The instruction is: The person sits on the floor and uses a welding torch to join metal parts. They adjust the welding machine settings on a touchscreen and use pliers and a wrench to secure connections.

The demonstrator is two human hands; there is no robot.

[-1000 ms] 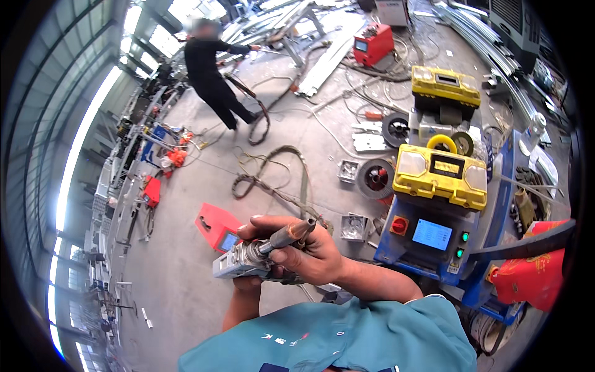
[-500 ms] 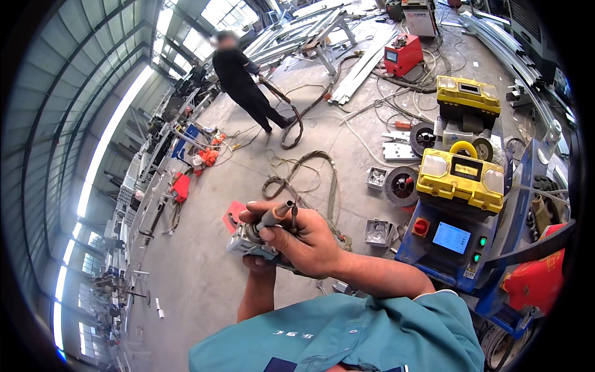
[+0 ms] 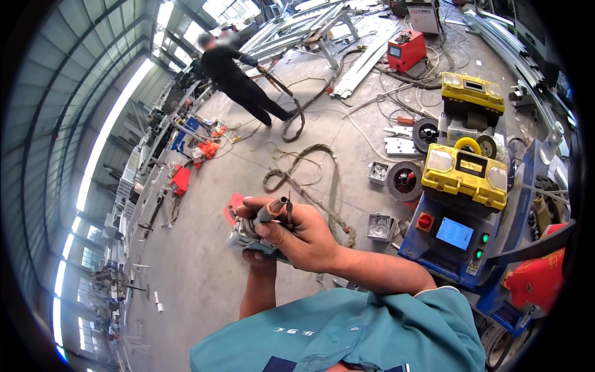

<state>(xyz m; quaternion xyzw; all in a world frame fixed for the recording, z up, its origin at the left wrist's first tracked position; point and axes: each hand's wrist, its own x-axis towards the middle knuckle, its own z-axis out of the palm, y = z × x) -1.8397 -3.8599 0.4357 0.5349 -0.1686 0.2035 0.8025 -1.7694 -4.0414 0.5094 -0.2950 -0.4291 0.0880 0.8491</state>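
Note:
A handheld welding gun with a silver-grey body is in both my hands, in front of my chest. Its tapered copper-brown nozzle points up and away from me. My right hand is closed round the front of the gun, its thumb and fingers pressed against the nozzle. A thin dark tube stands up beside the nozzle between those fingers. Below, my left hand grips the body from underneath; most of its fingers are hidden. A flat red piece shows just beyond the gun; I cannot tell whether it is attached.
A blue machine with a lit screen stands at my right, a yellow toolbox on it. A wire spool and small parts boxes are beside it. A sheathed cable loops across the floor. Farther off, a person holds another cable.
The person in the distance has shifted left, one arm stretched farther toward the cable. My hands keep nearly the same grip on the welding gun. The view has moved slightly.

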